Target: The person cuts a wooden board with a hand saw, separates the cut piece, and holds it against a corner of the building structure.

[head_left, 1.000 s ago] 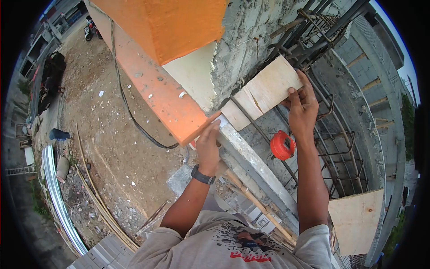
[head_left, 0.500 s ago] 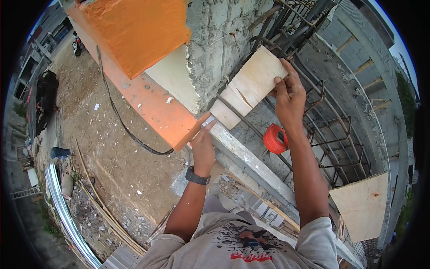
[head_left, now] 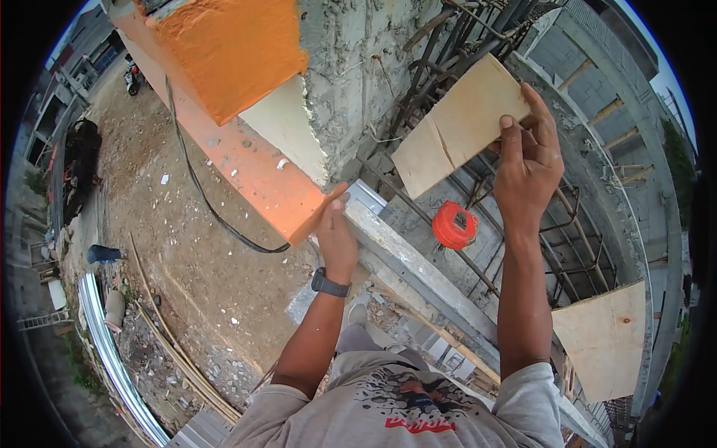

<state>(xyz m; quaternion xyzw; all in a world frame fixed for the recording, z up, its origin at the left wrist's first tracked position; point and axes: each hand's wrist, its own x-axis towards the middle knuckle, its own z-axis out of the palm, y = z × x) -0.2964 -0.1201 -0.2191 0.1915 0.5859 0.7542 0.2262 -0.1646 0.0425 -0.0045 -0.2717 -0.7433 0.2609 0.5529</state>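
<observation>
My right hand (head_left: 529,168) grips the upper right edge of a small plywood piece (head_left: 459,123) between thumb and fingers. The piece, crossed by a dark crack, is held tilted over rebar. My left hand (head_left: 337,243), wearing a dark wristwatch (head_left: 330,283), rests at the corner of the orange ledge (head_left: 291,205) with fingers stretched upward. Beside those fingertips lies a short silvery strip (head_left: 367,196) at the end of the concrete beam (head_left: 418,254). A red round case (head_left: 454,225) sits below the plywood; its kind is unclear.
A rough concrete column (head_left: 347,82) rises ahead beside an orange block (head_left: 231,60). Rebar (head_left: 571,209) runs along the right. A larger plywood sheet (head_left: 603,340) leans at lower right. A black cable (head_left: 198,175) hangs over the ledge; the dirt ground (head_left: 179,276) lies far below.
My right hand has lifted the plywood up and right, away from the column and the bar it lay against. More of the silvery strip shows. My left hand has shifted slightly.
</observation>
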